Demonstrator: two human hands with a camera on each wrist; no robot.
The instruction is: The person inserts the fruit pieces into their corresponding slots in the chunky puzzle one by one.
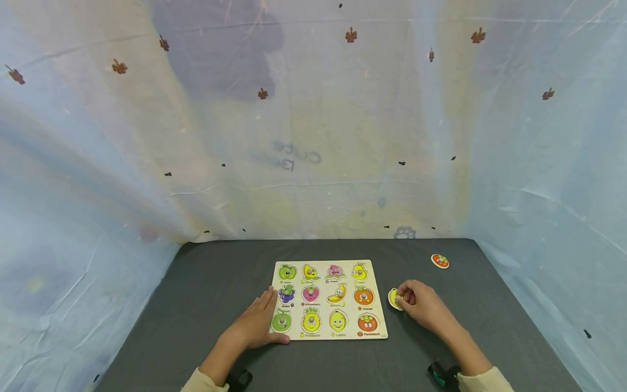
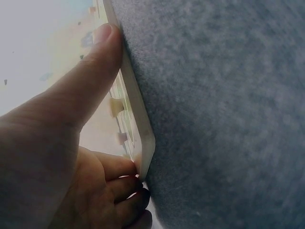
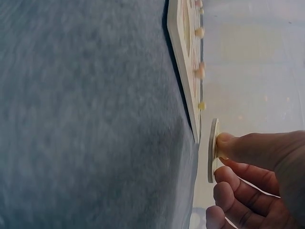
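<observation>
A wooden fruit puzzle board (image 1: 349, 336) lies flat on the dark cloth. My left hand (image 1: 257, 321) rests along its left side, thumb straight at the front edge; in the left wrist view the fingers (image 2: 125, 191) touch the board's edge (image 2: 138, 119) near a corner. Just off the board's right side, my right hand (image 1: 425, 306) pinches a round yellow puzzle piece (image 1: 393, 298). Seen from the right wrist, this thin piece (image 3: 212, 152) is on edge above the cloth, its knob between thumb and fingers. The lemon picture (image 1: 338, 320) on the board shows no knob.
An orange-red persimmon puzzle piece (image 1: 440, 261) lies on the cloth toward the back right. Several knobbed fruit pieces, such as the orange (image 1: 363, 295), sit in the board. A pale printed curtain (image 1: 313, 207) hangs behind and at both sides of the table (image 1: 220, 272).
</observation>
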